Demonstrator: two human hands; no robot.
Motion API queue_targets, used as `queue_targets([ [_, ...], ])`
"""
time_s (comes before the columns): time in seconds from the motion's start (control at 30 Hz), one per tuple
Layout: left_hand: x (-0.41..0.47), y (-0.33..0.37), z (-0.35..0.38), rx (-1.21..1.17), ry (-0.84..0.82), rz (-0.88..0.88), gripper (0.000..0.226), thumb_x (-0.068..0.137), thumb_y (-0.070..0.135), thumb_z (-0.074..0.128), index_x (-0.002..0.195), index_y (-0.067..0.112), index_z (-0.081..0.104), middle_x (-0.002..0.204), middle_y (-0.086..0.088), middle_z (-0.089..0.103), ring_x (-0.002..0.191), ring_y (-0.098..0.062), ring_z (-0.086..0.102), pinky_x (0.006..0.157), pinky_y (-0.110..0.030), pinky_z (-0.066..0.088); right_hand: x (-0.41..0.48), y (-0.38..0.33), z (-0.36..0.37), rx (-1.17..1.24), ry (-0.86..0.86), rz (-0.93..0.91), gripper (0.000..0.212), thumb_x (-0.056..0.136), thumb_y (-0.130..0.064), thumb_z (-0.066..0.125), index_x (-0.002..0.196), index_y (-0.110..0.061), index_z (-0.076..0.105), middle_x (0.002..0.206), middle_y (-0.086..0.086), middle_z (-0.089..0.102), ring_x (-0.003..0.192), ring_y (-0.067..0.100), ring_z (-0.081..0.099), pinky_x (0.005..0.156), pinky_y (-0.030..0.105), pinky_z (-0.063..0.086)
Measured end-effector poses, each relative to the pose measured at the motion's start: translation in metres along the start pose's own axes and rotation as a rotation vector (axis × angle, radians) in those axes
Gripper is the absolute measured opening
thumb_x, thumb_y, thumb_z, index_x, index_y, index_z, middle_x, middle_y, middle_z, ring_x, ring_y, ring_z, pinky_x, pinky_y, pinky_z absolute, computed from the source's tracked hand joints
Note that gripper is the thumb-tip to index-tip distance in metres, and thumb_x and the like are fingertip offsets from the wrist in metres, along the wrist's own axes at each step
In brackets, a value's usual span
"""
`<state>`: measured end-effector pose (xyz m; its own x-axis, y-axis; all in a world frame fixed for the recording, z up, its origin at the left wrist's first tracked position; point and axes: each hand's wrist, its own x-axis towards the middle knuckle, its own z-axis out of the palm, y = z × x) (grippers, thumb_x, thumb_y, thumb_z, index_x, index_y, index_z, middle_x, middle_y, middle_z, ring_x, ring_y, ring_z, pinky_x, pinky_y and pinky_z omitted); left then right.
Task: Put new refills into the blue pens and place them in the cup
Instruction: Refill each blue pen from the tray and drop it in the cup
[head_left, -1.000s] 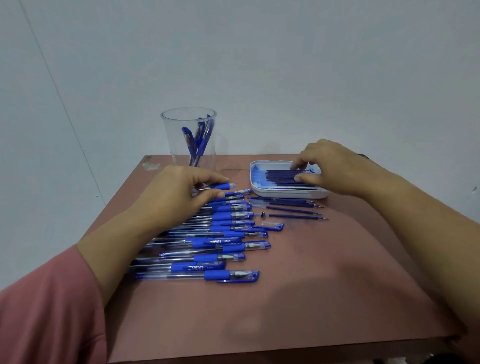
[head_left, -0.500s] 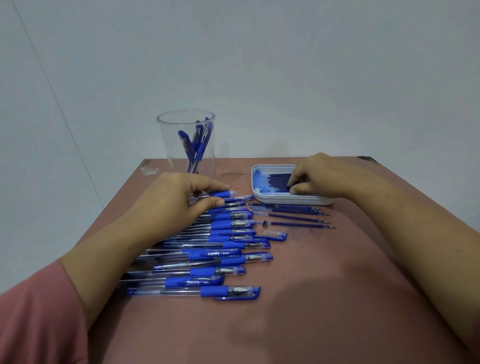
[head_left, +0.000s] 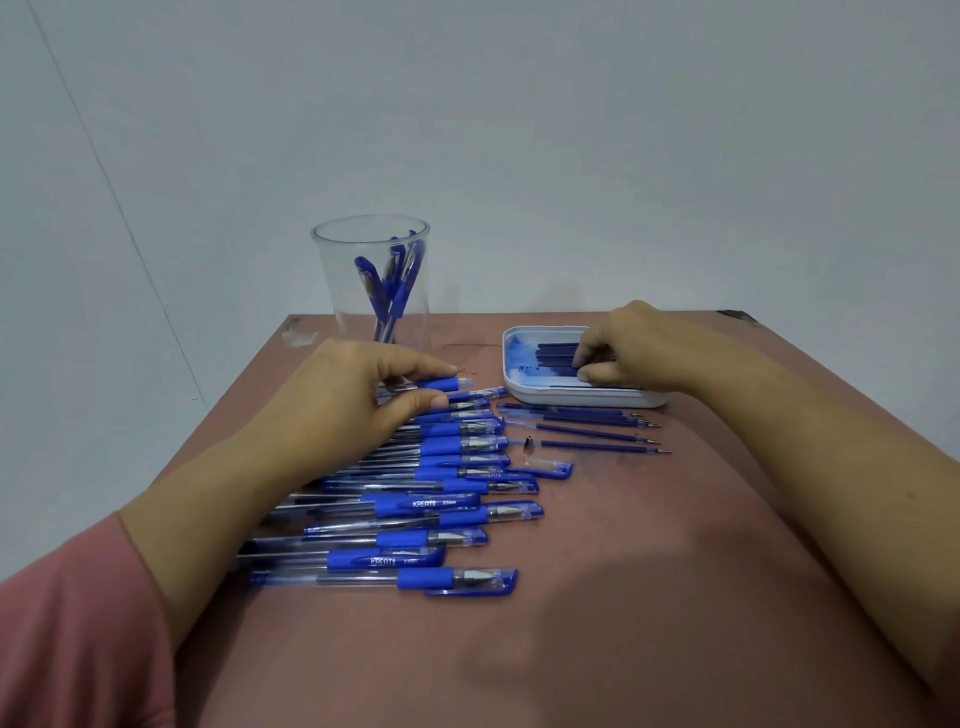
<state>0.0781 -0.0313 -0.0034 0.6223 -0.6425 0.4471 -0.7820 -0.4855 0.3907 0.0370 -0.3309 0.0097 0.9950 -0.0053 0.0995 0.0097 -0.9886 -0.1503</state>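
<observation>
Several blue pens (head_left: 415, 506) lie in a row on the brown table (head_left: 649, 597). My left hand (head_left: 358, 395) pinches an uncapped blue pen barrel (head_left: 444, 384) at the far end of that row. A clear cup (head_left: 371, 280) with a few blue pens stands behind it. My right hand (head_left: 639, 348) reaches into the white tray (head_left: 582, 397) and pinches a dark blue refill (head_left: 556, 356) among several there. A few loose refills (head_left: 592, 431) lie in front of the tray, with a small metal tip (head_left: 529, 444) and a clear pen cap (head_left: 550, 467) beside them.
A pale wall rises just behind the table's far edge. The table's left edge runs close to the pen ends. A pink sleeve (head_left: 67, 639) covers my left upper arm at the lower left.
My right hand has slid left within the tray and its fingers have closed on a refill. My left hand keeps its hold on the pen barrel. The camera has tilted slightly.
</observation>
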Motion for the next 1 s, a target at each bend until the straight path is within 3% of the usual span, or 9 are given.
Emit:
queue_targets([
  [0.2,0.0,-0.001,0.0,-0.005,0.001,0.001,0.03,0.082,0.036,0.069,0.112,0.041,0.067,0.086,0.034,0.057,0.085,0.02,0.054,0.064,-0.002,0.039,-0.008,-0.006,-0.009,-0.003,0.101,-0.013,0.011,0.089,-0.024,0.065,0.098,-0.022,0.07,0.086,-0.009,0.064,0.086,0.013,0.063,0.08,0.032,0.052],
  [0.4,-0.001,0.001,-0.001,-0.006,0.012,0.037,0.031,0.082,0.037,0.069,0.112,0.041,0.067,0.082,0.04,0.052,0.088,0.016,0.055,0.065,-0.001,0.04,-0.058,-0.041,-0.029,0.177,0.251,-0.102,0.012,0.085,-0.021,0.07,0.094,-0.03,0.069,0.086,-0.016,0.065,0.084,0.003,0.06,0.074,0.01,0.044],
  [0.47,-0.001,0.003,-0.002,-0.02,0.02,0.059,0.031,0.081,0.037,0.068,0.112,0.04,0.068,0.082,0.039,0.054,0.089,0.014,0.057,0.066,0.0,0.042,-0.076,-0.046,-0.032,0.299,0.289,-0.123,0.015,0.082,-0.019,0.073,0.088,-0.033,0.069,0.085,-0.014,0.067,0.082,0.003,0.06,0.073,0.011,0.044],
  [0.6,-0.002,0.006,-0.001,-0.03,0.038,0.096,0.031,0.081,0.037,0.069,0.111,0.042,0.067,0.082,0.039,0.056,0.086,0.01,0.059,0.066,-0.003,0.043,-0.088,-0.048,-0.032,0.387,0.254,-0.108,0.022,0.081,-0.018,0.075,0.084,-0.039,0.068,0.083,-0.013,0.068,0.084,0.0,0.06,0.071,0.008,0.043],
  [0.73,-0.002,0.007,-0.001,-0.038,0.042,0.102,0.031,0.081,0.037,0.068,0.111,0.042,0.066,0.081,0.041,0.053,0.087,0.013,0.058,0.068,-0.001,0.042,-0.087,-0.054,-0.029,0.358,0.211,-0.124,0.018,0.082,-0.013,0.073,0.089,-0.03,0.071,0.086,-0.012,0.068,0.086,-0.007,0.055,0.067,-0.002,0.035],
  [0.87,-0.002,0.007,0.0,-0.031,0.039,0.111,0.031,0.082,0.036,0.069,0.113,0.039,0.067,0.082,0.04,0.054,0.087,0.011,0.059,0.068,-0.002,0.043,-0.082,-0.056,-0.02,0.367,0.244,-0.193,0.024,0.08,-0.008,0.075,0.086,-0.031,0.07,0.082,-0.005,0.07,0.082,0.001,0.06,0.072,0.002,0.04],
  [1.0,-0.002,0.007,0.001,-0.047,0.036,0.112,0.031,0.081,0.037,0.068,0.112,0.039,0.068,0.082,0.039,0.056,0.086,0.008,0.06,0.068,-0.004,0.044,-0.08,-0.058,-0.017,0.367,0.268,-0.22,0.018,0.078,-0.008,0.076,0.088,-0.023,0.073,0.08,-0.006,0.069,0.08,-0.005,0.058,0.069,0.0,0.037],
])
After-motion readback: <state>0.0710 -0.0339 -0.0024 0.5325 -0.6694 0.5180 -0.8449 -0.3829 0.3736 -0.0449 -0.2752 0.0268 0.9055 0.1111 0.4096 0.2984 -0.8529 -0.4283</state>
